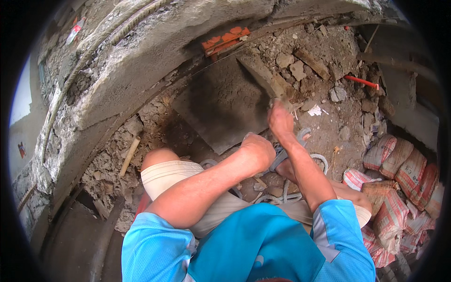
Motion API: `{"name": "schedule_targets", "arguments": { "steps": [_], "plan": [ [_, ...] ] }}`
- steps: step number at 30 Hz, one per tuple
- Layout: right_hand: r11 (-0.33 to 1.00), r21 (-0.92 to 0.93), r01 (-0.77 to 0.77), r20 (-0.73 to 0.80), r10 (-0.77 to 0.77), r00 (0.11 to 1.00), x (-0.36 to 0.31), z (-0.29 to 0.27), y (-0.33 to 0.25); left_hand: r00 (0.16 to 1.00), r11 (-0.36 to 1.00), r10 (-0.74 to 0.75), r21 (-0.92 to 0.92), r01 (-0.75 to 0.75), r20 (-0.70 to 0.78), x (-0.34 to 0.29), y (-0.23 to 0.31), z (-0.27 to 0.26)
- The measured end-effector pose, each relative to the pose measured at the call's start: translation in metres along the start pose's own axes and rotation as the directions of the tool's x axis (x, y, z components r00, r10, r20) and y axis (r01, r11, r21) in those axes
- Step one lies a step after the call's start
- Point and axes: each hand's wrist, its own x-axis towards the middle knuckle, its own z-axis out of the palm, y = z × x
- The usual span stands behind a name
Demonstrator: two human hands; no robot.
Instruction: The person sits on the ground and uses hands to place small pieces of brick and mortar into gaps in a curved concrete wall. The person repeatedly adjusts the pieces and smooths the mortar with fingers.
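In front of me a flat grey board (225, 104) lies at a slant, with dark dirt smeared over it. My left hand (258, 148) is closed at the board's near edge and appears to grip it; its fingertips are hidden. Farther right, my right hand (281, 119) is also closed, with its fingers at the board's right corner. The end of a long, flat grey plank (260, 73) lies just beyond that hand. An orange metal piece (226, 41) sits at the board's far end, under the concrete ledge.
A thick broken concrete beam (127, 80) arches across the left and far side. A wooden handle (130, 156) stands in rubble at left. Rubble, a wood block (312, 64) and a red rod (361, 82) lie right. Striped filled sacks (392, 214) are piled at lower right.
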Motion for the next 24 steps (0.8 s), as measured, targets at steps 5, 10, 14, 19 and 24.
{"name": "schedule_targets", "arguments": {
  "steps": [5, 10, 14, 19, 24],
  "plan": [
    [0.95, 0.038, 0.311, 0.124, -0.313, 0.942, -0.044, -0.012, 0.029, 0.999, 0.997, -0.042, -0.06, 0.041, -0.024, -0.008, -0.009, 0.002],
    [0.975, 0.081, 0.208, 0.144, -0.218, 0.965, -0.039, -0.027, 0.033, 0.999, 0.999, -0.024, -0.036, 0.022, -0.046, -0.012, -0.02, 0.002],
    [0.977, 0.093, 0.19, 0.002, -0.191, 0.982, -0.004, -0.013, 0.002, 0.997, 1.0, -0.008, -0.007, 0.007, -0.072, -0.012, -0.015, 0.0],
    [0.924, 0.007, 0.382, 0.137, -0.38, 0.915, -0.009, -0.014, 0.013, 0.999, 0.998, -0.011, -0.061, 0.008, -0.05, -0.014, -0.013, -0.004],
    [0.949, 0.107, 0.298, 0.145, -0.311, 0.939, -0.063, -0.022, 0.031, 1.0, 0.999, 0.025, -0.036, -0.024, 0.008, -0.016, -0.016, 0.008]
  ]
}}
